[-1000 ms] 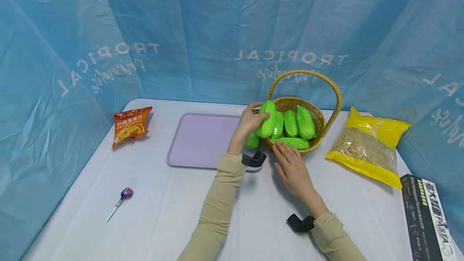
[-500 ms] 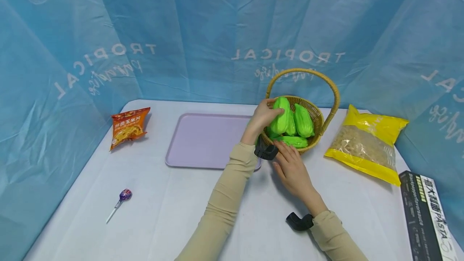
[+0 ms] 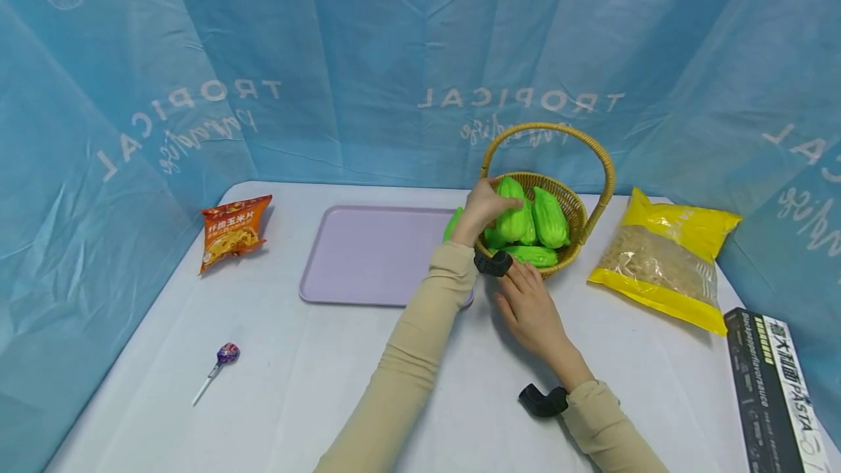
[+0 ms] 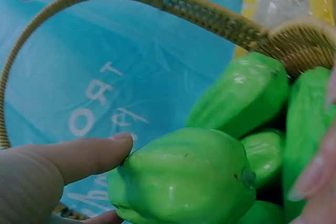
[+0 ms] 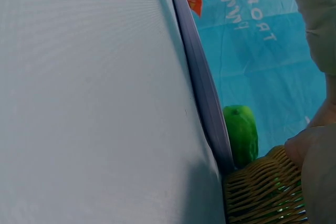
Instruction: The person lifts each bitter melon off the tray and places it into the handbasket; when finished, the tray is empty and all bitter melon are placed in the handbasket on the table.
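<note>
My left hand (image 3: 494,203) reaches into a wicker basket (image 3: 581,216) with a tall hoop handle (image 3: 549,126) and grips a glossy green gourd (image 3: 512,216). The left wrist view shows the thumb (image 4: 79,156) against this gourd (image 4: 189,182), with other green gourds (image 4: 241,95) packed beside it. My right hand (image 3: 531,305) lies flat and relaxed on the white table (image 3: 296,385), its fingertips at the basket's front wall. One more green gourd (image 3: 452,223) lies at the right edge of the lilac tray (image 3: 374,254), also seen as the gourd (image 5: 241,132) beside the basket (image 5: 262,192).
An orange snack bag (image 3: 233,231) lies left of the tray. A lollipop (image 3: 226,352) sits near the table's front left. A yellow bag (image 3: 663,261) lies right of the basket, and a black pasta box (image 3: 772,385) at the right edge. Blue curtains surround the table.
My left hand carried the green gourd rightward from the basket's left rim and lowered it among the others. The right hand stayed put.
</note>
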Demonstrator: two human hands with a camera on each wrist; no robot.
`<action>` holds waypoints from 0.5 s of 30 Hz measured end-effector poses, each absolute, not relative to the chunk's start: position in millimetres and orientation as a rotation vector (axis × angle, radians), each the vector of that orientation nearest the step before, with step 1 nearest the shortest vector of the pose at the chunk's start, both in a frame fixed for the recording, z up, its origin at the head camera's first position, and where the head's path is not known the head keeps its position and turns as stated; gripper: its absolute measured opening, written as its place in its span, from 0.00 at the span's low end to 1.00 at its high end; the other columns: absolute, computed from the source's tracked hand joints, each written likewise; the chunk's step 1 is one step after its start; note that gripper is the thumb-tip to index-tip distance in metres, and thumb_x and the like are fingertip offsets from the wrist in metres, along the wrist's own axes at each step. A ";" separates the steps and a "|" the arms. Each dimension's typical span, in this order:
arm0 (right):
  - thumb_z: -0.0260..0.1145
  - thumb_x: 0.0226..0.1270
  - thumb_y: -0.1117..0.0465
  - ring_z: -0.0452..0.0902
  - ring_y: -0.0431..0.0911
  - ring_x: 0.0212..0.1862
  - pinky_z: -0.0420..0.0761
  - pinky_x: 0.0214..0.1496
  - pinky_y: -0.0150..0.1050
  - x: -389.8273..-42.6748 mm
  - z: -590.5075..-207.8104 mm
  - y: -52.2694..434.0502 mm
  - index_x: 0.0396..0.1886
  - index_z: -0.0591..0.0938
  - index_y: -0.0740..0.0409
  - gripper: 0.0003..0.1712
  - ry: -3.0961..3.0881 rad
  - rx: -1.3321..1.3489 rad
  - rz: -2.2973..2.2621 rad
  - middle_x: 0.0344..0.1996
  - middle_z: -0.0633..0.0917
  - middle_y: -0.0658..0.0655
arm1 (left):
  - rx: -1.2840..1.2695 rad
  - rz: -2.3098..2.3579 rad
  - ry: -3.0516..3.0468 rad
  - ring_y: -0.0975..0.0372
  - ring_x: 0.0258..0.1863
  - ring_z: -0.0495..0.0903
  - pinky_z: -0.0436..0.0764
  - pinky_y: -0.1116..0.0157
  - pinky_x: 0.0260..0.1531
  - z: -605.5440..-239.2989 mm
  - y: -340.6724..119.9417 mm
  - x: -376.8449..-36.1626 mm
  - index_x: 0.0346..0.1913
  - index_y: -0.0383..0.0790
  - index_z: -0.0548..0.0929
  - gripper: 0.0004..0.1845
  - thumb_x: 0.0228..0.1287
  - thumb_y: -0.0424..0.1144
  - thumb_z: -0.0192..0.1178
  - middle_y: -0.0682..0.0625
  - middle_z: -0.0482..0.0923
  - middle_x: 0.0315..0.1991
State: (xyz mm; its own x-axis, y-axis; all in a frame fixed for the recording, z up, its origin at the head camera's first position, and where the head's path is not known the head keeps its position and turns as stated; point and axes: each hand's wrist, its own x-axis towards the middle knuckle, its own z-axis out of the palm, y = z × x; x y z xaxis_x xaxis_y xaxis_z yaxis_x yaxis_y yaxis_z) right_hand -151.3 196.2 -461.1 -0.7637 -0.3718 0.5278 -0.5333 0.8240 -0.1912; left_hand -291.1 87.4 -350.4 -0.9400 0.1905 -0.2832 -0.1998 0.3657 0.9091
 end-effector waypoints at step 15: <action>0.64 0.62 0.65 0.66 0.57 0.67 0.61 0.71 0.57 -151.8 -461.5 198.5 0.60 0.76 0.68 0.26 -2.519 0.692 0.459 0.65 0.74 0.63 | 0.060 1.479 2.427 0.48 0.55 0.78 0.84 0.55 0.40 -366.2 97.3 -292.8 0.70 0.37 0.65 0.37 0.61 0.45 0.67 0.40 0.70 0.65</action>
State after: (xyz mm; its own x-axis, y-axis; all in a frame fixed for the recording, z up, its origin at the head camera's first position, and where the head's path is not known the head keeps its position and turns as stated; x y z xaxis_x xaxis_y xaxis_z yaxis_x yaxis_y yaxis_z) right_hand -151.8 198.5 -461.5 -0.7546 -0.3850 0.5314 -0.5477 0.8155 -0.1869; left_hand -292.8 97.3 -366.2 -0.9548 0.1887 -0.2297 -0.1177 0.4694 0.8751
